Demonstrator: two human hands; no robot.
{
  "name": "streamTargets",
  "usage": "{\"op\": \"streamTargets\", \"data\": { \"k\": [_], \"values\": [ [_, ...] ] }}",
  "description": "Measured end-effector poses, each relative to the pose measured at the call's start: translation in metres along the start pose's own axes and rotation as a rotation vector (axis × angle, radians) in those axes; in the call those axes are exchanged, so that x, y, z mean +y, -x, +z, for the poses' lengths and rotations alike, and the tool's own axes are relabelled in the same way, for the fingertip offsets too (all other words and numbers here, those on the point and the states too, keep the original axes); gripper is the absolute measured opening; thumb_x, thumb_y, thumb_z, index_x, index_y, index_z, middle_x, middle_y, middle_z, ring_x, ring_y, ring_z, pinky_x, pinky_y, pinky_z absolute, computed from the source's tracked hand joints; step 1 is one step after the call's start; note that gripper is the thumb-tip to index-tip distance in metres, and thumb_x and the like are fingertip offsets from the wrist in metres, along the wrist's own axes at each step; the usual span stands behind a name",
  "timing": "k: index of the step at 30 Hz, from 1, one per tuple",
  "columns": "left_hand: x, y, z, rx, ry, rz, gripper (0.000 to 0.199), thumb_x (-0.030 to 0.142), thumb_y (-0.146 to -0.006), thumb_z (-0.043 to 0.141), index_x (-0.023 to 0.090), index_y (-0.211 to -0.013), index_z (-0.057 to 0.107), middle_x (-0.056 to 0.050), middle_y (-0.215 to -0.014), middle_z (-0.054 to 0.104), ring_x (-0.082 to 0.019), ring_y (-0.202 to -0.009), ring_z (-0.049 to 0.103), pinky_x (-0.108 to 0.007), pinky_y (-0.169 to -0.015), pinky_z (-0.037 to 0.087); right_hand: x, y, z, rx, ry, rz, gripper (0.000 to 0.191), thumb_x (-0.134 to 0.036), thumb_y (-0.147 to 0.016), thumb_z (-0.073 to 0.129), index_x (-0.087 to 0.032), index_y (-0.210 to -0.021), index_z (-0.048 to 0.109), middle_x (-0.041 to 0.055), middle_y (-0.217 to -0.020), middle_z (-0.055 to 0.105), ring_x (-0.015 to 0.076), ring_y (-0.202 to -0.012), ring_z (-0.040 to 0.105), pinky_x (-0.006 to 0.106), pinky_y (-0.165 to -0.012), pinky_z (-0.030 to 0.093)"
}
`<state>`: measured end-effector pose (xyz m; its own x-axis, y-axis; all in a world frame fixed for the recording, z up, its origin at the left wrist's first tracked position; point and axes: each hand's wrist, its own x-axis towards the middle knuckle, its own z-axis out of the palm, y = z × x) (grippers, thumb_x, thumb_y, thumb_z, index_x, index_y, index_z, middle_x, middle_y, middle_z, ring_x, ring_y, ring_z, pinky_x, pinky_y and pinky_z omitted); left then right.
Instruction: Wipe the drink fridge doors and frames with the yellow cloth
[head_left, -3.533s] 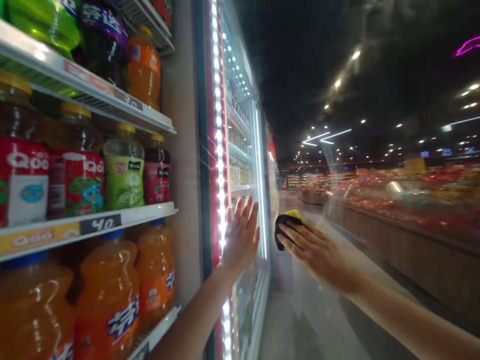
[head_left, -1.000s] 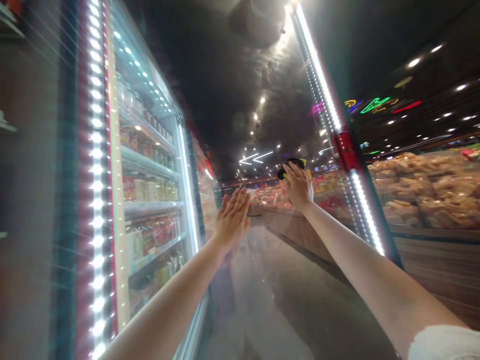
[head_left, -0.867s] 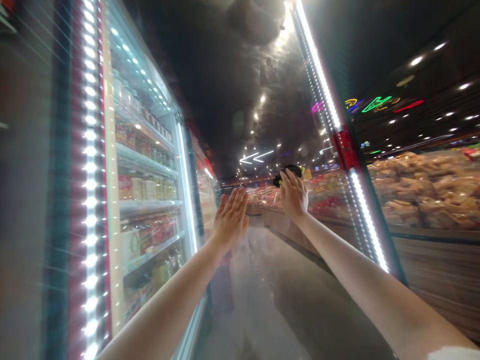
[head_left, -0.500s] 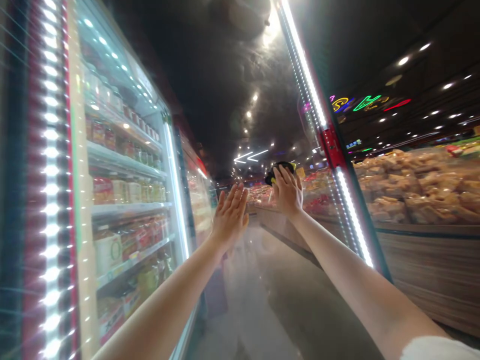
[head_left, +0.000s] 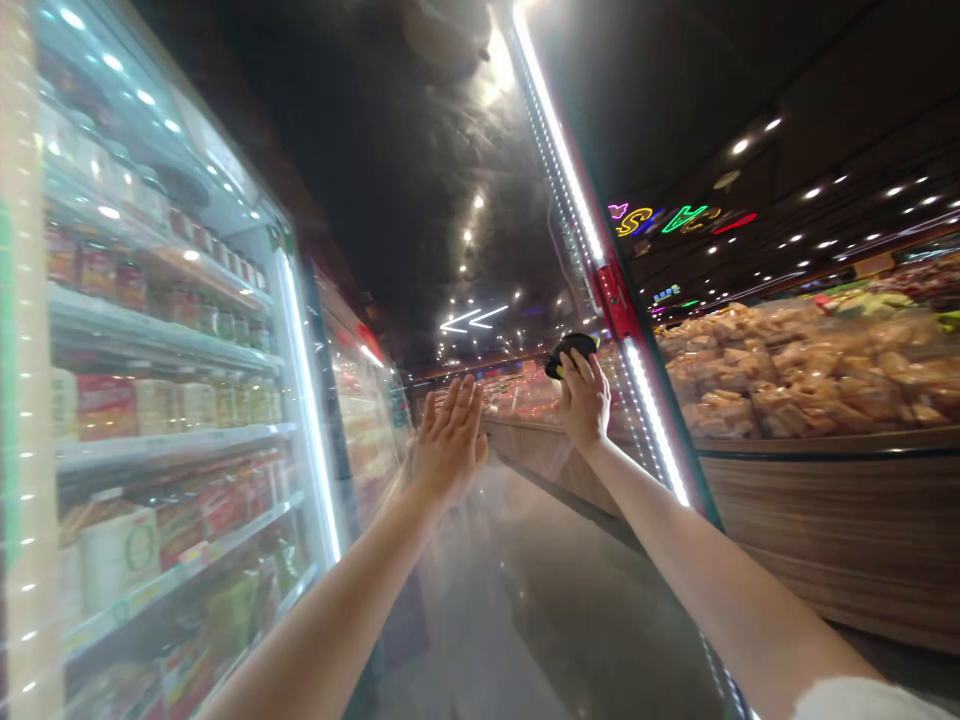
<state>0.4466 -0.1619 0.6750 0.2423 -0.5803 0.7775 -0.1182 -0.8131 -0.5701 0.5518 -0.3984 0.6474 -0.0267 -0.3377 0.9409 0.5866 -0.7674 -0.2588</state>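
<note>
A glass door [head_left: 517,560] with a lit edge strip stands open in front of me, and the aisle shows through it. My left hand [head_left: 450,440] is raised with its palm toward the glass, fingers stretched out, nothing in it. To its right, my right hand [head_left: 585,400] has its fingers over a black and yellow object [head_left: 568,352] at the glass, near the lit strip. The palm side of that hand is hidden, and I cannot make out what the object is.
At the left, a lit fridge [head_left: 172,440] holds jars, bottles and cartons on several shelves. Wood-sided bins [head_left: 832,530] heaped with bagged goods [head_left: 817,370] line the right. A grey floor [head_left: 480,640] runs between them. Neon signs [head_left: 675,220] hang at the upper right.
The view has turned right, so the fridge and the lit door strip sit further left. My left hand is slightly further left in view; my right hand stays on the black and yellow object.
</note>
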Motion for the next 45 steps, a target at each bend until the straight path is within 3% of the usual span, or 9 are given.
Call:
{"op": "streamTargets", "data": {
  "k": [3, 6, 10, 13, 17, 23, 30, 36, 45],
  "values": [
    [0.011, -0.004, 0.008, 0.029, 0.009, 0.038, 0.072, 0.027, -0.101, 0.043, 0.015, -0.166, 0.016, -0.010, -0.170, 0.026, -0.024, -0.160, 0.018, -0.052, -0.133, 0.004, -0.002, 0.023, -0.002, -0.097, -0.012, -0.156, 0.050, -0.015, -0.100, 0.045, -0.028, -0.146, 0.059, 0.0034, -0.154, 0.057, 0.0269, -0.151, 0.037, 0.051, -0.121, 0.038],
    [0.024, -0.014, 0.016, 0.058, 0.023, 0.071, 0.075, 0.026, -0.100, 0.045, 0.018, -0.166, 0.011, -0.009, -0.170, 0.026, -0.024, -0.159, 0.020, -0.051, -0.133, 0.003, -0.005, 0.003, -0.001, -0.217, -0.022, -0.296, 0.053, -0.012, -0.099, 0.046, -0.031, -0.147, 0.057, 0.0002, -0.159, 0.051, 0.0243, -0.153, 0.036, 0.046, -0.122, 0.038],
    [0.041, -0.023, 0.025, 0.060, 0.041, 0.078, 0.076, 0.023, -0.099, 0.046, 0.018, -0.166, 0.010, -0.009, -0.169, 0.027, -0.024, -0.159, 0.022, -0.054, -0.133, 0.009, 0.015, -0.028, -0.003, -0.199, 0.031, -0.169, 0.056, -0.012, -0.099, 0.044, -0.030, -0.151, 0.052, 0.0011, -0.162, 0.046, 0.0246, -0.154, 0.034, 0.047, -0.122, 0.038],
    [0.049, -0.023, 0.029, 0.050, 0.055, 0.084, 0.076, 0.023, -0.099, 0.047, 0.018, -0.166, 0.012, -0.010, -0.168, 0.028, -0.025, -0.159, 0.021, -0.055, -0.133, 0.010, 0.029, -0.009, -0.006, -0.135, 0.100, 0.007, 0.056, -0.015, -0.099, 0.043, -0.026, -0.154, 0.049, 0.0063, -0.162, 0.046, 0.0281, -0.152, 0.035, 0.051, -0.121, 0.040],
    [0.055, -0.024, 0.032, 0.037, 0.063, 0.105, 0.072, 0.023, -0.099, 0.045, 0.020, -0.166, 0.017, -0.007, -0.168, 0.031, -0.023, -0.159, 0.022, -0.053, -0.133, 0.007, 0.032, 0.008, -0.006, -0.200, 0.077, -0.102, 0.057, -0.014, -0.099, 0.042, -0.028, -0.154, 0.049, 0.0043, -0.163, 0.045, 0.0266, -0.153, 0.033, 0.050, -0.122, 0.038],
    [0.065, -0.033, 0.036, 0.027, 0.062, 0.114, 0.075, 0.022, -0.098, 0.047, 0.019, -0.166, 0.015, -0.008, -0.168, 0.029, -0.025, -0.158, 0.024, -0.054, -0.133, 0.009, 0.068, -0.042, -0.014, -0.216, 0.077, -0.072, 0.059, -0.011, -0.097, 0.042, -0.020, -0.156, 0.046, 0.0092, -0.164, 0.043, 0.0277, -0.152, 0.034, 0.049, -0.121, 0.040],
    [0.071, -0.026, 0.040, 0.011, 0.076, 0.132, 0.078, 0.022, -0.098, 0.047, 0.019, -0.167, 0.010, -0.009, -0.168, 0.032, -0.025, -0.157, 0.028, -0.054, -0.132, 0.011, 0.093, -0.006, -0.029, -0.208, 0.249, 0.042, 0.058, -0.008, -0.095, 0.046, -0.018, -0.152, 0.050, 0.0150, -0.159, 0.047, 0.0327, -0.139, 0.050, 0.049, -0.113, 0.047],
    [0.076, -0.035, 0.041, -0.003, 0.079, 0.134, 0.087, 0.021, -0.094, 0.052, 0.019, -0.167, 0.005, -0.010, -0.168, 0.031, -0.027, -0.158, 0.026, -0.055, -0.132, 0.012, 0.080, -0.059, -0.021, -0.244, 0.228, -0.003, 0.061, -0.007, -0.096, 0.042, -0.016, -0.157, 0.043, 0.0173, -0.160, 0.044, 0.0320, -0.139, 0.051, 0.047, -0.112, 0.047],
    [0.080, -0.015, 0.042, 0.008, 0.093, 0.123, 0.084, 0.026, -0.097, 0.052, 0.019, -0.167, 0.005, -0.009, -0.168, 0.030, -0.026, -0.157, 0.026, -0.053, -0.133, 0.008, 0.114, 0.055, -0.047, -0.206, 0.213, -0.010, 0.050, -0.021, -0.102, 0.038, -0.017, -0.151, 0.052, 0.0176, -0.155, 0.051, 0.0346, -0.143, 0.046, 0.055, -0.116, 0.043]
  ]
}}
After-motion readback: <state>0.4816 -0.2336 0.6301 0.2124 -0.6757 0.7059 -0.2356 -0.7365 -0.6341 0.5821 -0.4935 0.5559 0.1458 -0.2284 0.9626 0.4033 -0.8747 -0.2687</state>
